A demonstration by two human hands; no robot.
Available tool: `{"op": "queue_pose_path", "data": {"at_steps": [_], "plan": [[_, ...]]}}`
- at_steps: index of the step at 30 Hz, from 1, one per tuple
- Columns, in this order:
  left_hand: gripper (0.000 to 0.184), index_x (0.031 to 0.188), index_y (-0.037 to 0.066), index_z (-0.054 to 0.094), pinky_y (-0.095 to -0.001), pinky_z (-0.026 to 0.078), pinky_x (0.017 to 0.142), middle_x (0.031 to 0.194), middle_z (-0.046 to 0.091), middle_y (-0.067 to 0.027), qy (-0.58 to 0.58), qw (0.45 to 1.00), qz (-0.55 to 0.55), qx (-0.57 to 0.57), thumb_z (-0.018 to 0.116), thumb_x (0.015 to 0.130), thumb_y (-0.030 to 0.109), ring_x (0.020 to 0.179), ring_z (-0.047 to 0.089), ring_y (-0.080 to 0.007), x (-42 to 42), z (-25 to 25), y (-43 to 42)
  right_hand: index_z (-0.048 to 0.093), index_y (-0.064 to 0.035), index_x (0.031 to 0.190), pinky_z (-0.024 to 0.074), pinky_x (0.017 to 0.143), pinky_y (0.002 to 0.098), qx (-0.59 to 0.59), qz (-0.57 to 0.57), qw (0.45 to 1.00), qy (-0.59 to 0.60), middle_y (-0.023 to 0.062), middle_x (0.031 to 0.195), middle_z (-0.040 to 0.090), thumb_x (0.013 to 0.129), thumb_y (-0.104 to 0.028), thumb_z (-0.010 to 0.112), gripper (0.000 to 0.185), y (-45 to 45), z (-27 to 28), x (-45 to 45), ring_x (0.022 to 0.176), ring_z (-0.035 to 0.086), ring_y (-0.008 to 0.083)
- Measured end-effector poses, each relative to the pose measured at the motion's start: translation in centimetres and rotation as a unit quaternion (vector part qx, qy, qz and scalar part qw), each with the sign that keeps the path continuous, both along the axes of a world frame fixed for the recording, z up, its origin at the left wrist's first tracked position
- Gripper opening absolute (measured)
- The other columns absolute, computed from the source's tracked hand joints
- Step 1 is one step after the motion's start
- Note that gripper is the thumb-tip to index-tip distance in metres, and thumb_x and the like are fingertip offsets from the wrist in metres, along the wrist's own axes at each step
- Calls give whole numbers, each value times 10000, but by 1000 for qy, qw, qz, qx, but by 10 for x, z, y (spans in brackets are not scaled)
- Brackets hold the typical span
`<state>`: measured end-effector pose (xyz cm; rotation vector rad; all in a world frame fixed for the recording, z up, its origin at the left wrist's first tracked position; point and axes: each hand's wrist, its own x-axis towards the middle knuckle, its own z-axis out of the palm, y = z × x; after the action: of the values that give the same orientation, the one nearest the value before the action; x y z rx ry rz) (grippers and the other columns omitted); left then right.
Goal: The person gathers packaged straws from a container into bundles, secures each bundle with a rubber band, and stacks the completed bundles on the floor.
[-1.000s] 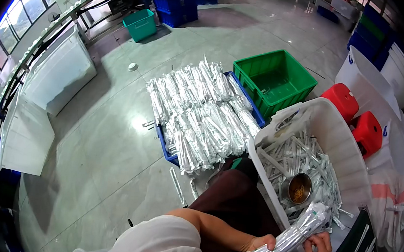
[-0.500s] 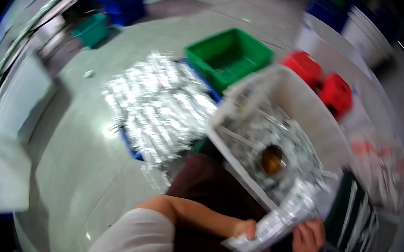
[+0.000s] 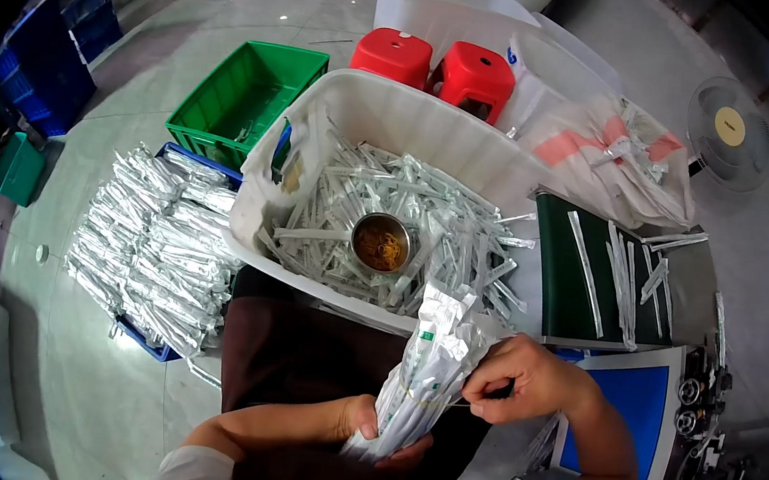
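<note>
My left hand (image 3: 366,420) is wrapped round the lower part of a bundle of long, thin packets in white and clear wrappers (image 3: 434,350). The bundle stands tilted above my lap. A thin yellowish rubber band (image 3: 428,400) runs across its middle and stretches out to the right. At that end my right hand (image 3: 525,381) is closed, with the band pinched in its fingertips. Just beyond the bundle, a metal bowl (image 3: 381,243) of rubber bands rests on loose wrapped packets (image 3: 451,200) inside a large white bin (image 3: 340,93).
On the left, packet bundles (image 3: 156,243) are piled in a blue crate, beside a green crate (image 3: 266,70). Red stools (image 3: 476,75) stand behind the bin. To the right are a green conveyor belt (image 3: 570,280) with packets, a machine (image 3: 621,409), a sack (image 3: 621,158) and a fan (image 3: 729,132).
My view has swung to the right and become sharper. The bundle is more upright, and my right hand has drawn a stretch of rubber band out from its side. My left hand still grips the bundle.
</note>
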<state>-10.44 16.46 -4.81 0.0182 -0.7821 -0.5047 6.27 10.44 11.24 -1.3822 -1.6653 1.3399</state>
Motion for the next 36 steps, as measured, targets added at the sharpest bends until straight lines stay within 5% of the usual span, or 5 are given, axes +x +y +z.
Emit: {"op": "queue_pose_path", "data": {"at_steps": [17,21,24,30,36], "plan": [[398,791,16,472,-307,365,609,652,527,-83,93,992,83,35,623,567,308,588,503,-181,-24,3,26,601,-30,692,407,513,274,182,-190,963,-60,58,593,506,739,-106,645,99,-41,-99,-64,578,511,171],[518,902,-47,477,-461,333,947,759,539,-147,180,972,90,118,657,589,325,758,560,-253,-30,-8,32,571,32,931,429,724,337,296,-341,886,-107,113,873,580,760,-287,624,365,-30,-96,-39,780,541,230],[532,945,-66,499,-472,331,949,827,540,-174,152,976,65,139,675,608,306,795,568,-257,-20,-4,28,213,14,1304,264,964,400,318,-348,880,-63,176,1352,229,728,-464,617,852,32,-58,-21,1244,263,246],[832,1299,36,189,-376,391,923,1192,438,-147,285,937,192,60,712,673,202,1094,467,-260,-52,5,52,576,77,969,446,798,334,70,-193,968,143,176,945,605,744,-248,568,395,67,-63,-51,913,574,234],[308,941,-20,528,-257,476,673,808,594,-71,376,776,411,296,672,713,129,716,589,-134,-53,35,50,558,39,1011,451,691,288,45,-246,959,131,126,807,616,692,-212,583,407,91,-70,-83,727,573,173]]}}
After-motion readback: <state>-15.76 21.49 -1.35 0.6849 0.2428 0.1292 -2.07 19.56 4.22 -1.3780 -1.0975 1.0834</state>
